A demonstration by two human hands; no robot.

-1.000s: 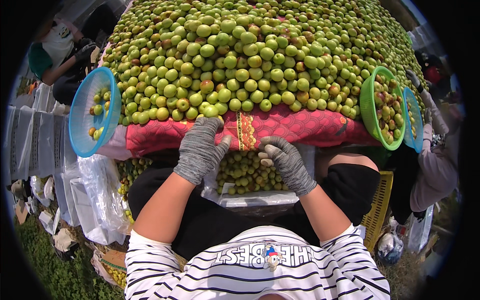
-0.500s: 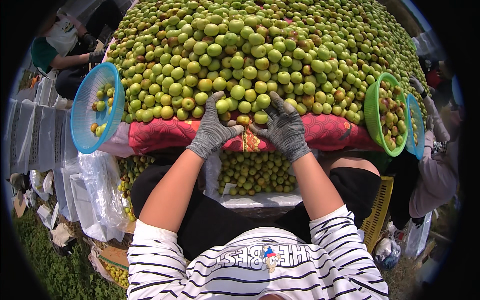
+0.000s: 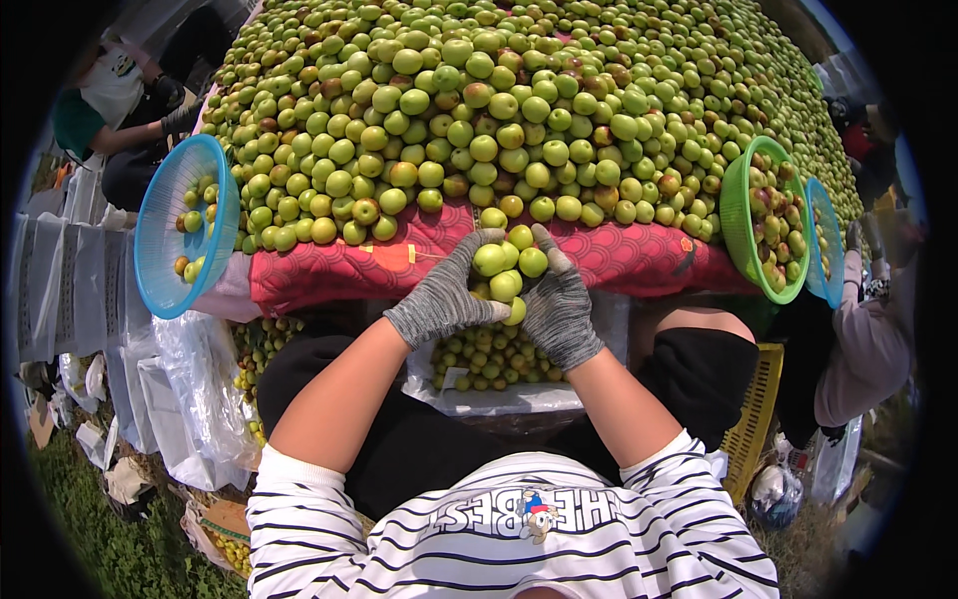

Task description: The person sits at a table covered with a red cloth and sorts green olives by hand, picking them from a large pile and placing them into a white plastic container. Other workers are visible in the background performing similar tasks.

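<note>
My left hand (image 3: 449, 299) and my right hand (image 3: 561, 311), both in grey knitted gloves, cup a small cluster of green jujubes (image 3: 506, 287) between them. They hold it at the front edge of the red patterned cloth (image 3: 629, 255), over a box with a white plastic liner (image 3: 519, 402). More jujubes (image 3: 489, 359) lie in that box, partly hidden under my hands. Beyond the cloth's edge rises a broad heap of green jujubes (image 3: 479, 110), some with brown patches.
A blue basket (image 3: 160, 275) holding a few jujubes leans at the left. To the right stand a fuller green basket (image 3: 736, 210) and another blue basket (image 3: 834, 290). A yellow crate (image 3: 753, 419) is beside my right leg. Co-workers sit at both sides, one with a gloved hand (image 3: 183, 120).
Both hands have drawn back toward me from the heap's edge, bringing several jujubes over the box. A patch of red cloth now shows where fruit lay.
</note>
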